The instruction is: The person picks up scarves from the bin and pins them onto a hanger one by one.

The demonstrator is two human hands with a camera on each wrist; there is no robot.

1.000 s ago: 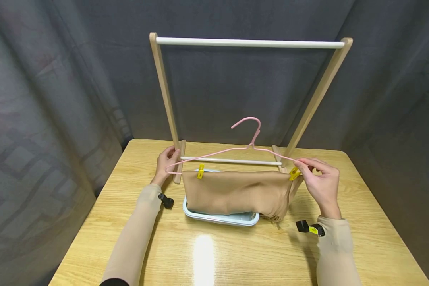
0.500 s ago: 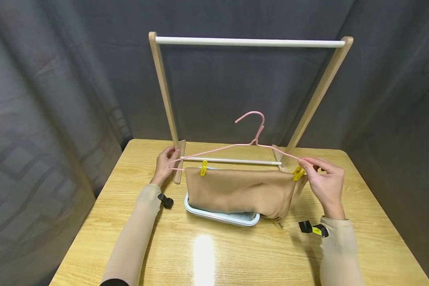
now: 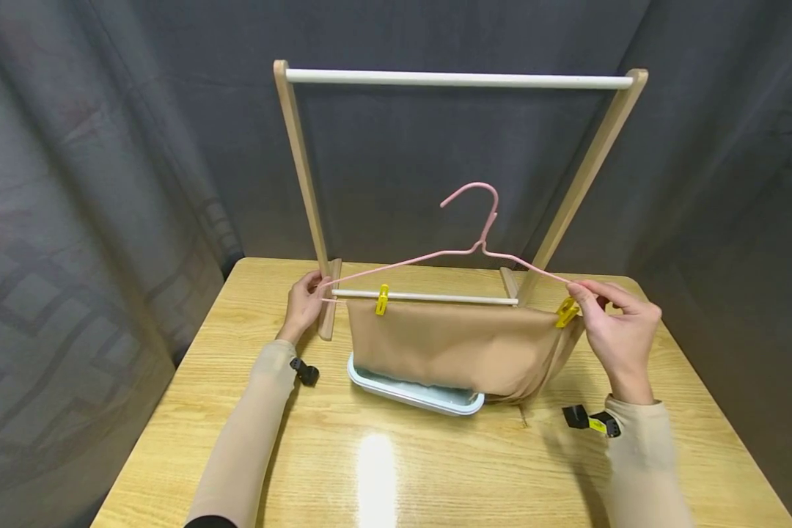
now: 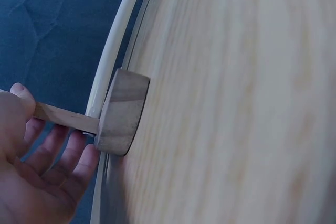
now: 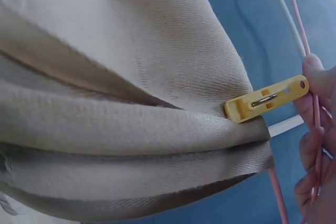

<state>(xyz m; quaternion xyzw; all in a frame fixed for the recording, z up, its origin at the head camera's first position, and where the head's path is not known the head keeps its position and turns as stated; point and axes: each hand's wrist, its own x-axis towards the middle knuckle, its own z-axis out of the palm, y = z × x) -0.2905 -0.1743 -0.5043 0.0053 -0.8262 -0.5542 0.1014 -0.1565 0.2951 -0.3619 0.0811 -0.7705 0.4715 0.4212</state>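
My right hand (image 3: 623, 334) pinches the right end of a pink clothes hanger (image 3: 458, 251), whose hook points up and to the left. A tan fringed scarf (image 3: 449, 345) hangs folded over the hanger's lower bar. Two yellow clothespins, a left one (image 3: 382, 300) and a right one (image 5: 268, 99), clip it there. My left hand (image 3: 303, 304) grips the left post (image 4: 65, 116) of a wooden rack low down, above its foot (image 4: 123, 111), thumb on one side and fingers on the other. The hanger's left end passes in front of this hand; I cannot tell whether they touch.
Across the rack's top runs a white rod (image 3: 462, 78), with a thinner white bar (image 3: 429, 297) low between its feet. A light blue tray (image 3: 416, 396) sits under the scarf on the wooden table (image 3: 303, 462). Grey curtains (image 3: 429, 147) hang behind and at both sides.
My right hand has moved right, carrying the hanger and scarf up and to the right. More of the tray's left side shows. My left hand stays on the rack's post.
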